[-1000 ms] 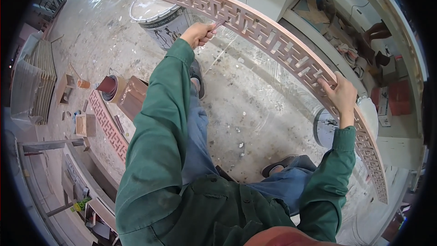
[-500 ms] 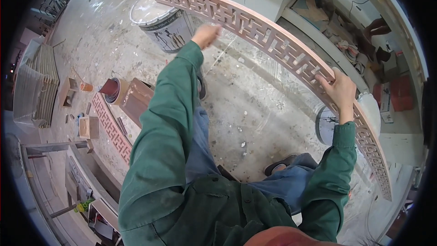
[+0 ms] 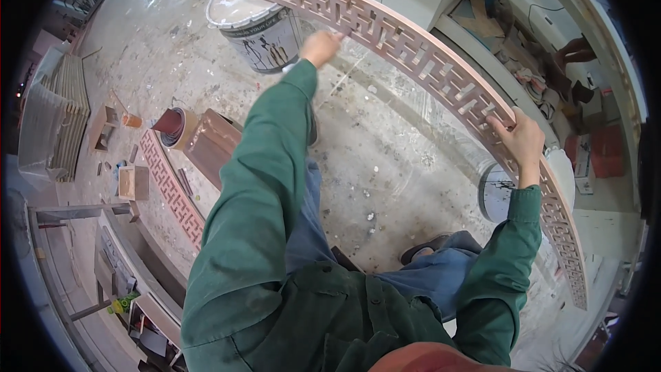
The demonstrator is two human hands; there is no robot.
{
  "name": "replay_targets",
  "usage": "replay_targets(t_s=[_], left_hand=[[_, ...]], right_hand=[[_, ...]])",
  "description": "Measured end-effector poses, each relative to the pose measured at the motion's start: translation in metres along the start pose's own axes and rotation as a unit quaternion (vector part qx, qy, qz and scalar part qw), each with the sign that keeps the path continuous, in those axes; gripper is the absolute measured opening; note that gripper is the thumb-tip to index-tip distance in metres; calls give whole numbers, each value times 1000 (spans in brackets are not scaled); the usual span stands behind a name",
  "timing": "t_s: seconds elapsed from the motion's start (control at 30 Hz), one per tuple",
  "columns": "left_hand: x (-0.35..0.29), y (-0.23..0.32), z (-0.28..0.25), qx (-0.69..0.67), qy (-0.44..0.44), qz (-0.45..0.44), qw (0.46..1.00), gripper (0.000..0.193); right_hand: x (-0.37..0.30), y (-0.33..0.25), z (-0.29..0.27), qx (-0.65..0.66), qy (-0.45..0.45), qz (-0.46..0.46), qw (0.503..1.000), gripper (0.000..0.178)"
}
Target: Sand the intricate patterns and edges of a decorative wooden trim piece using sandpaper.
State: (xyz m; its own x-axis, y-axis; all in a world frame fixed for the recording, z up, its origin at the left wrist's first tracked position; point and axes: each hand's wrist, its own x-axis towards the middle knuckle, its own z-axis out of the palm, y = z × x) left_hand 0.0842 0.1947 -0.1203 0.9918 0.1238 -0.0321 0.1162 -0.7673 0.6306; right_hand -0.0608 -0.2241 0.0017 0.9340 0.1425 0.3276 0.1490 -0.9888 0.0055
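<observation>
Left hand [image 3: 321, 48] and right hand [image 3: 523, 141] are both working at the long pink fretwork panel [image 3: 421, 52] in the head view. Motion is blurring the left one; its fingertips are reaching the panel's near edge, left of the middle, and I cannot tell whether they are pinching anything thin. The right is gripping the panel farther along, thumb lying on the cut-out face. The panel is spanning the space ahead of the person, passing over a paint bucket [image 3: 265, 45] on the left and another bucket [image 3: 496, 193] on the right. Since half a second ago the left hand has been moving back up to the edge, while the right is keeping its hold; so the work is staying on this stretch, the panel being steadied from one side.
</observation>
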Motion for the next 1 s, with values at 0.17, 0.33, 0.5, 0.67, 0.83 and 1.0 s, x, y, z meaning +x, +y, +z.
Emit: replay_targets(t_s=[0.17,0.33,0.5,0.67,0.83,1.0], left_hand=[[-18,5,14,37,56,29,997,48],[-30,20,18,51,-28,43,997,48],[-13,-1,-4,64,58,36,996,47],[-43,22,29,81,63,114,988,42],[-11,-3,0,68,86,38,993,43],[-28,8,18,87,91,95,987,43]], right_hand=[[1,-5,-1,-2,0,2,1000,50],[-3,0,2,-5,1,5,1000,50],[0,-9,-1,-4,-7,17,1000,50],[-2,-1,0,3,-7,11,1000,50],[-2,-9,-2,-6,1,9,1000,50],[0,-9,-2,-15,-8,16,1000,50]])
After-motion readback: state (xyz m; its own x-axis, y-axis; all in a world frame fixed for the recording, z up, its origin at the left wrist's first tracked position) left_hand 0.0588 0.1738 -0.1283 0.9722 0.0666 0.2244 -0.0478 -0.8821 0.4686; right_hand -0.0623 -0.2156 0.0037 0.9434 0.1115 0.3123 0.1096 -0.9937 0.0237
